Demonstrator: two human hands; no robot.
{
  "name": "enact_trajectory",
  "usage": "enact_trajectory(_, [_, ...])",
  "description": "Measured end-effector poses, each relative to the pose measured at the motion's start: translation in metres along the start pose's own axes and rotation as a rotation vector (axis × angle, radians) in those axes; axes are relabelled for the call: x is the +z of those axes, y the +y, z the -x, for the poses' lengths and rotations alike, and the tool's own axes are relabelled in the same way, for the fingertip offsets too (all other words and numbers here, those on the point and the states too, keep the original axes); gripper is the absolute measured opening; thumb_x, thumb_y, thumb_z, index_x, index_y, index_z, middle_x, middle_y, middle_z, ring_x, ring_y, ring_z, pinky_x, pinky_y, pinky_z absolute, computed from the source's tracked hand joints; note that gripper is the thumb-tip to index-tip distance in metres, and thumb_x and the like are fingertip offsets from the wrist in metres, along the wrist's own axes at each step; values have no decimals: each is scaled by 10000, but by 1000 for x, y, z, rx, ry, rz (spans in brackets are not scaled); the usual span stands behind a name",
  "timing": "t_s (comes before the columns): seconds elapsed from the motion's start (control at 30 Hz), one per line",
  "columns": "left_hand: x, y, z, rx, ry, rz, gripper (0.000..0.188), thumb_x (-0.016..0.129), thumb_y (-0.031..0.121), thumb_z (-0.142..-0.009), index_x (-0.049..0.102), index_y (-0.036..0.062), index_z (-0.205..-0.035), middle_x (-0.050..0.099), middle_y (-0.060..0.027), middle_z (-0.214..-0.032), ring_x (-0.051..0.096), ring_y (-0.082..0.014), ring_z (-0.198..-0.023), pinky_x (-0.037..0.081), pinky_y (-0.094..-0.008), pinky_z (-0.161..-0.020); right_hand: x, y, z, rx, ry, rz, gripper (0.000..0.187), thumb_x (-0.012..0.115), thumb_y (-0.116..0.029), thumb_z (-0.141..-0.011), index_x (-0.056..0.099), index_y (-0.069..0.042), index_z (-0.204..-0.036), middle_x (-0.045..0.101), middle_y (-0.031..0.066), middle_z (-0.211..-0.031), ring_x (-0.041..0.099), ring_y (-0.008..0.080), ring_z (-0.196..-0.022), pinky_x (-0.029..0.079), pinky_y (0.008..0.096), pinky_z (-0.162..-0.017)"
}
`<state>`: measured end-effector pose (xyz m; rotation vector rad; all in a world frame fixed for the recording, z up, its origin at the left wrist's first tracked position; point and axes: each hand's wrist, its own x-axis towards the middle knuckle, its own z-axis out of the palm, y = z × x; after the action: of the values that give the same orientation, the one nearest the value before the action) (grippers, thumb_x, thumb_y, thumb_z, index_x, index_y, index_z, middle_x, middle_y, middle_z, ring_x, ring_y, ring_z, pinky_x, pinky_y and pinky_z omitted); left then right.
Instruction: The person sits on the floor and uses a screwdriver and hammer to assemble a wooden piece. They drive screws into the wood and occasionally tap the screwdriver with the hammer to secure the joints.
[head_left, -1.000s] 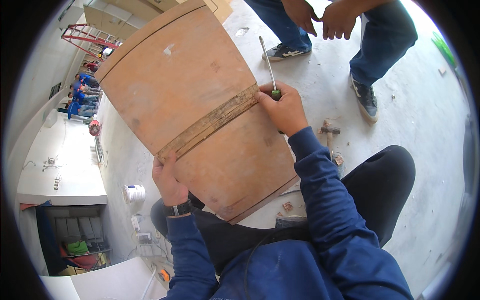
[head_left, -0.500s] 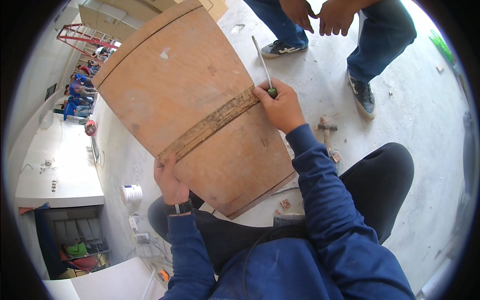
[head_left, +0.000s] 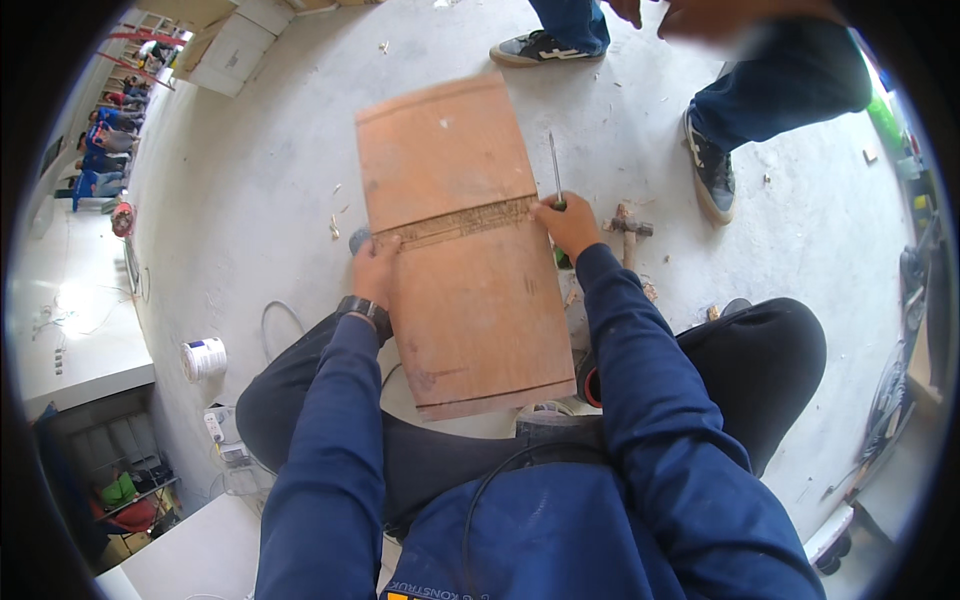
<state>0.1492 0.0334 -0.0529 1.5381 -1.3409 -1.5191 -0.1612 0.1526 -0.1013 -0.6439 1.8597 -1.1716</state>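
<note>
A reddish-brown wooden board is held up in front of me above my lap. A rough, darker strip with old residue runs across its middle. At the strip's left end, my left hand grips the board's edge, thumb on the face and other fingers hidden behind. My right hand pinches the opposite edge with its thumb. That same hand also holds a screwdriver, its long metal shaft pointing away from me and its dark green handle mostly covered.
A hammer lies on the floor right of the board, among wood chips. Another person's shoe stands beyond it. On my left are a white tub and a power strip. White boxes stand at the far left.
The board has come lower and straighter, and its far end has swung right and tilted away. Both hands keep their grip. The other person's hands have moved up toward the top edge.
</note>
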Motion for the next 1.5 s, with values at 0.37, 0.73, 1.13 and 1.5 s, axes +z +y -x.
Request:
enact_trajectory(0.37, [10, -140, -36, -136, 72, -738, 641, 595, 509, -962, 596, -60, -1256, 658, -337, -1199, 623, -459, -1160, 486, -466, -994, 21, 87, 9, 207, -86, 45, 454, 861, -280, -779, 695, 9, -1088, 680, 68, -891, 607, 144, -725, 485, 299, -632])
enact_trajectory(0.73, [45, -129, 0, 39, 202, -772, 510, 682, 334, -918, 539, 63, -1326, 652, -257, -1203, 595, -433, -1194, 460, -517, -1022, 9, 83, 28, 396, -266, -159, 585, 829, -228, -840, 592, 50, -1297, 690, 171, -1177, 673, 225, -1048, 537, 342, -883])
enact_trajectory(1.13, [110, -133, 15, -194, 150, -570, 269, 777, 299, -840, 775, 113, -1034, 772, -116, -993, 731, -287, -945, 551, -411, -864, 17, 98, 35, 345, -268, -67, 387, 831, -238, -860, 683, -28, -1150, 717, 51, -937, 658, 128, -784, 508, 281, -658])
enact_trajectory(1.5, [109, -136, 5, -48, 97, -837, 206, 663, 223, -894, 738, 57, -990, 732, -150, -1000, 699, -329, -955, 532, -429, -866, 19, 104, 32, 329, -230, -22, 395, 832, -222, -851, 691, 2, -1144, 733, 95, -1013, 684, 171, -905, 531, 320, -832])
